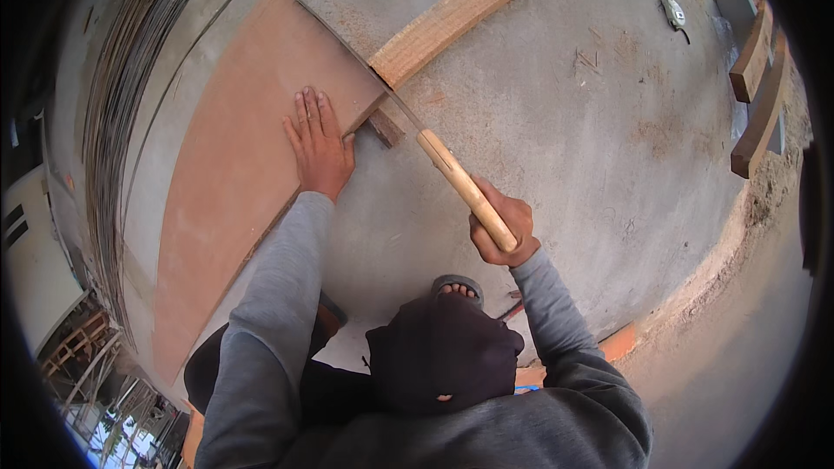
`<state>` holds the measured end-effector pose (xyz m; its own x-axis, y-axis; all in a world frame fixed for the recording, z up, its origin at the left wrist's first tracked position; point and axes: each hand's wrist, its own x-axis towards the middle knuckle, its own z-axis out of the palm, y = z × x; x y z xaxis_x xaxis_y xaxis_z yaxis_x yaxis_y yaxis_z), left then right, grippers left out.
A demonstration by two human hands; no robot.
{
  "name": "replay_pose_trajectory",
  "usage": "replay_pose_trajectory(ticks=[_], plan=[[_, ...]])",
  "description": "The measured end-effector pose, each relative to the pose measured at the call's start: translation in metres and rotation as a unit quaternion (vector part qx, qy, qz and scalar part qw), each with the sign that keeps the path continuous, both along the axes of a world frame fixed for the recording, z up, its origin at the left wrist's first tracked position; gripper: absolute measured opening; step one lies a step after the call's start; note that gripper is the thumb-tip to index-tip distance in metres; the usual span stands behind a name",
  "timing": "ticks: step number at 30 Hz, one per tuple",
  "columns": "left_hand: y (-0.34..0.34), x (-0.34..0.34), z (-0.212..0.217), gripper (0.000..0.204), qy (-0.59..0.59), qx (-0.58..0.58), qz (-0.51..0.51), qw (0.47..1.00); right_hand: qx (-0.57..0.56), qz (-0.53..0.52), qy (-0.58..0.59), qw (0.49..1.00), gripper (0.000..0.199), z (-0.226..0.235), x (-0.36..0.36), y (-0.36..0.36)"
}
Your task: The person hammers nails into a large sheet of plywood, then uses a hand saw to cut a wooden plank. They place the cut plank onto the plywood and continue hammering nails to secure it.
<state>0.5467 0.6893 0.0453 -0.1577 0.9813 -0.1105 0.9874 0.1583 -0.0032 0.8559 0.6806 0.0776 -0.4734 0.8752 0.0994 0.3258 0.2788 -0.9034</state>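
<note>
The left hand point(320, 152) is pressing palm-down on a broad reddish-brown board point(239, 156), its fingers extended and the thumb standing apart. The right hand point(511, 224) is closing around the pale wooden handle of a handsaw point(465, 187). The saw's blade point(402, 107) is running along the board's end edge, and the near end of a long wooden plank point(473, 13) is lying just beside it. The depth of any cut is not showing. The board is lying left of centre, in front of the person; a small wood block point(387, 128) is protruding near its corner. A tape measure point(673, 12) is resting on the grey concrete floor point(599, 182), well apart, toward the upper right.
</note>
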Motion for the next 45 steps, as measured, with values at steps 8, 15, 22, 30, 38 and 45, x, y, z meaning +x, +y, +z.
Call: replay_pose_trajectory(ticks=[8, 15, 22, 30, 38, 45], plan=[[0.000, -0.001, -0.001, 0.089, -0.022, -0.003, 0.010, 1.000, 0.054, -0.008, 0.020, 0.998, 0.057, 0.011, 0.026, -0.010], [0.002, -0.002, -0.001, 0.090, -0.003, 0.012, -0.003, 1.000, -0.006, 0.005, 0.068, 0.998, 0.062, -0.005, -0.012, 0.021], [0.001, -0.001, -0.002, 0.088, -0.007, 0.023, 0.003, 1.000, 0.049, 0.016, 0.061, 0.997, 0.059, -0.004, -0.001, 0.017], [0.001, -0.001, 0.000, 0.090, 0.003, -0.005, 0.006, 1.000, 0.073, 0.004, 0.053, 0.996, 0.060, -0.011, -0.001, 0.011], [0.004, -0.003, 0.000, 0.086, -0.011, 0.004, 0.001, 1.000, 0.061, -0.003, 0.046, 0.997, 0.058, -0.009, -0.008, 0.022], [0.002, -0.005, -0.009, 0.088, -0.004, 0.015, -0.009, 1.000, 0.014, 0.009, 0.048, 0.999, 0.061, -0.019, -0.013, 0.028]])
